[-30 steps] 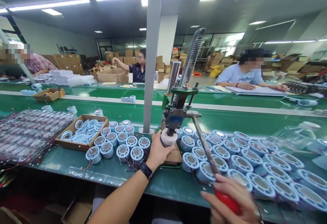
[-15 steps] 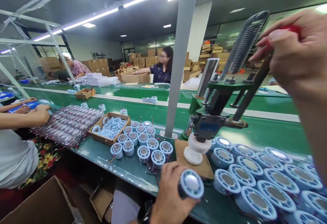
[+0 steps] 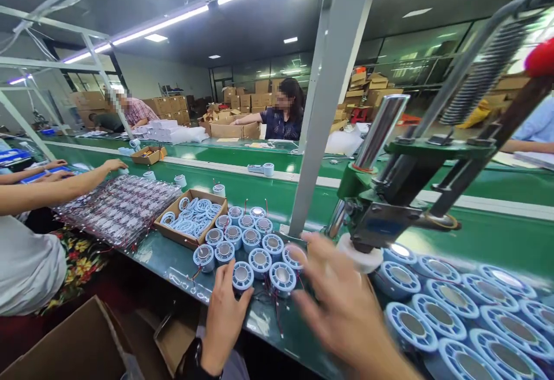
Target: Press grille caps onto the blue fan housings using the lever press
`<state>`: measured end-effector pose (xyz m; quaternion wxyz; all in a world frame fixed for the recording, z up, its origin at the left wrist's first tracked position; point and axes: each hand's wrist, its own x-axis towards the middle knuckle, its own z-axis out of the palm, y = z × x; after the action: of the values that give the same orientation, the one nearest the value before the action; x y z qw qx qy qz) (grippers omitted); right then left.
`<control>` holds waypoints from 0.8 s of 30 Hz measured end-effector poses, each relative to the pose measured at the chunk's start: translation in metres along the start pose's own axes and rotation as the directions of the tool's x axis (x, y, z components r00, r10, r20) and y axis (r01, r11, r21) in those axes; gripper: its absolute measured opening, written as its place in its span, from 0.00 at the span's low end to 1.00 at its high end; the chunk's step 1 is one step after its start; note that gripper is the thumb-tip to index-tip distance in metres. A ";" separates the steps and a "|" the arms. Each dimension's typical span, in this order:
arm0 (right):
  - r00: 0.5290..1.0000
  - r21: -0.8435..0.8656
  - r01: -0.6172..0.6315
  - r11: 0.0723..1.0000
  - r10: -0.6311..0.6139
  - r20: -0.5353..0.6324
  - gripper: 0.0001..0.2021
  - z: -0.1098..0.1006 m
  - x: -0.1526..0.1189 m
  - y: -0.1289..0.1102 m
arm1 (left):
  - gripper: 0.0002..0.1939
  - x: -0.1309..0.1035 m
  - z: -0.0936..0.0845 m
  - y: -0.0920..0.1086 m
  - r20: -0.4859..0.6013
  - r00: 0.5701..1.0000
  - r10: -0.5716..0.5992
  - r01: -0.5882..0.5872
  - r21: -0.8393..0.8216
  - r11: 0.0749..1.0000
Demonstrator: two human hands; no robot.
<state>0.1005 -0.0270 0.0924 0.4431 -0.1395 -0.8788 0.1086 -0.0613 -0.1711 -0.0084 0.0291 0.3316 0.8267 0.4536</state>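
Observation:
My left hand (image 3: 227, 313) has its thumb and fingers around a light-blue round housing (image 3: 243, 276) with a silver disc in its top. That housing stands at the front of a cluster of similar housings (image 3: 251, 239) with thin wires. Smeared by motion, my right hand (image 3: 341, 305) is over the bench with its fingers apart, close to the cluster's right side. A lever press (image 3: 385, 224) with a white round pad (image 3: 361, 256) stands behind my right hand. Its lever, topped by a red knob (image 3: 541, 59), has no hand on it. My right hand hides the press base.
Many more blue housings (image 3: 437, 308) cover the bench at right. A cardboard box of light-blue rings (image 3: 190, 218) sits left of the cluster, beside a pile of wired parts (image 3: 123, 207). A co-worker's arm (image 3: 78, 186) reaches over it. A grey post (image 3: 320, 108) rises behind the cluster.
My right hand has left the red knob and come down to the bench. My left hand has carried a housing left from near the press to the cluster. The view has shifted.

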 end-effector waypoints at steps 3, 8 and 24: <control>0.978 -0.232 0.067 0.970 -0.018 0.208 0.29 0.077 -0.043 0.007 | 0.30 0.003 0.001 0.005 0.076 0.997 0.011 -0.012 0.025 1.000; 0.918 -0.458 0.096 0.884 0.099 0.384 0.28 0.113 -0.047 0.042 | 0.33 0.012 0.007 0.015 0.216 0.976 0.007 -0.024 0.078 0.997; 0.838 -0.400 0.071 0.914 0.163 0.521 0.35 0.090 0.023 0.044 | 0.15 0.208 -0.136 -0.047 0.121 0.987 0.103 -0.152 0.525 0.837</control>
<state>0.0213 0.0158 0.0433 0.1343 -0.2130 -0.9673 -0.0292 -0.2953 -0.1686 0.0882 -0.0578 0.4006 0.8940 0.1924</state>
